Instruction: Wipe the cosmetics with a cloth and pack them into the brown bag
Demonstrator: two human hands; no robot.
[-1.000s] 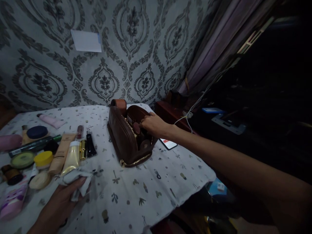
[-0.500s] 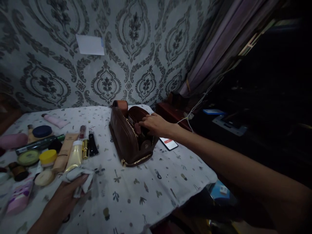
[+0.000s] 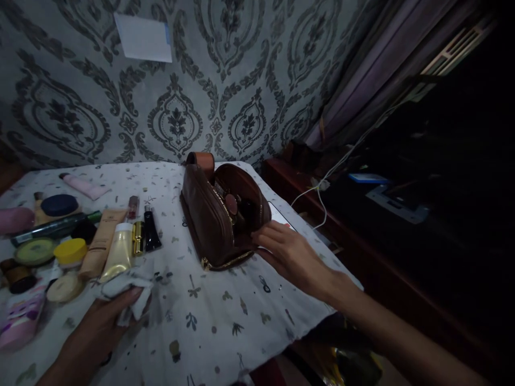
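A brown leather-look pouch (image 3: pixel 205 214) stands unzipped on the cloth-covered table, its mouth gaping to the right with several items inside, one with a round pinkish end. At the pouch's near right rim is my right hand (image 3: pixel 295 257), fingers closed on its edge. My left hand (image 3: pixel 102 327) rests low on the left, wrapped around a crumpled white wipe (image 3: pixel 131 292). Close to that hand lie a gold tube with a white cap (image 3: pixel 119 252), a beige tube (image 3: pixel 103 241) and a round cream-coloured jar (image 3: pixel 64 288).
More cosmetics spread leftward: a yellow-lidded jar (image 3: pixel 70 252), a dark blue round case (image 3: pixel 59 205), a black tube (image 3: pixel 151 229) and a pink tube (image 3: pixel 83 186). A phone (image 3: pixel 280 214) lies partly hidden behind the pouch. White cables (image 3: pixel 322 179) run beyond the table's right edge.
My right hand has come out of the pouch's interior and moved down to its near right rim. My left hand keeps hold of the wipe. The view has shifted slightly.
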